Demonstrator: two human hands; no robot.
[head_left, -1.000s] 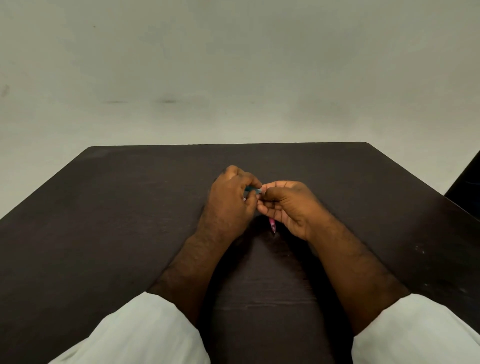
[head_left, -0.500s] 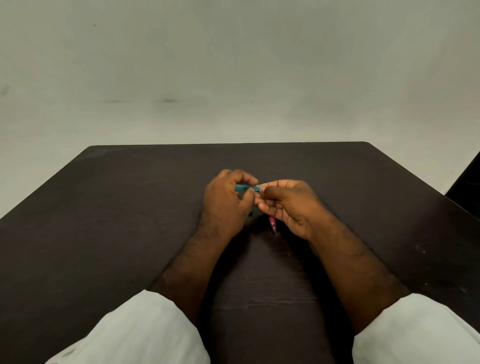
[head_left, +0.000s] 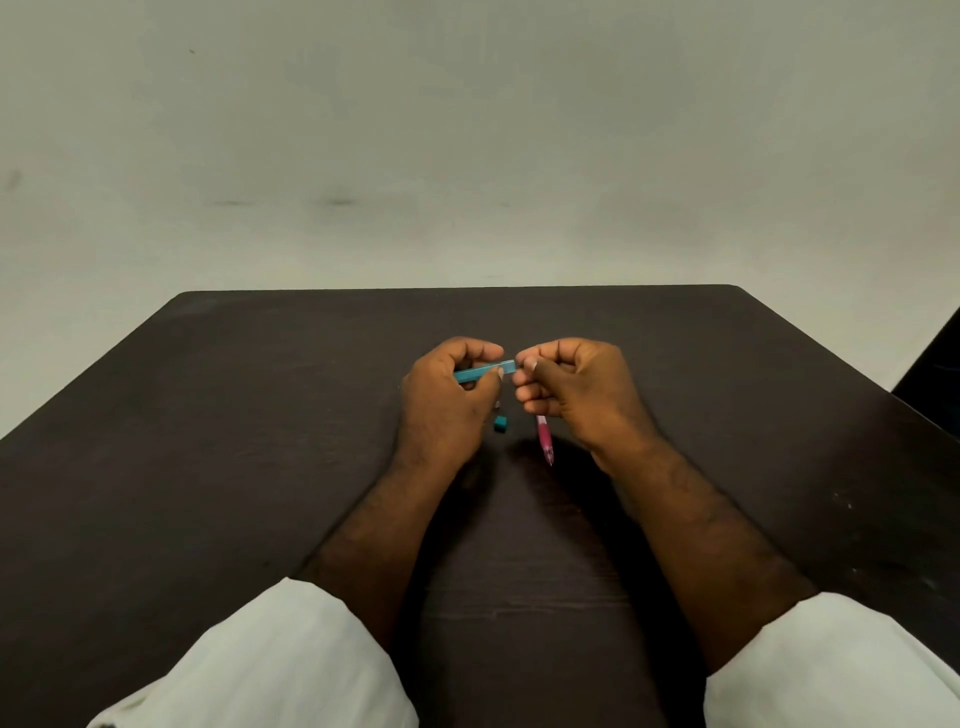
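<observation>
While both forearms rest on the dark desk (head_left: 249, 426), the two hands meet near its middle, a little toward 12 o'clock from the person. The left hand (head_left: 447, 410) is curled closed, thumb and forefinger pinching a slim teal pen barrel (head_left: 483, 371). The barrel lies almost level along the 9-to-3 line, its free end sticking out toward 3 o'clock, slightly raised. The right hand (head_left: 576, 389) is curled too, its fingers folded round a pink pen (head_left: 544, 439). That pen hangs out below the fist with its tip pointing to about 6 o'clock, close above the desk. Whether the tip touches the surface cannot be told. The right thumb and forefinger sit just beside the teal barrel's free end. Whether they touch it or stop barely short is not clear from this view.

A small teal piece (head_left: 500, 423), blocky and short, lies on the desk between the hands. It sits at about 4 o'clock from the left hand and at 8 o'clock from the right, just beside the left palm's edge and apart from the pink pen.

White sleeves (head_left: 291, 660) cover both upper forearms toward 6 o'clock. A plain pale wall (head_left: 467, 130) fills the view beyond the desk's far edge at 12 o'clock, and a dark shape (head_left: 935, 364) cuts in at 3 o'clock.
</observation>
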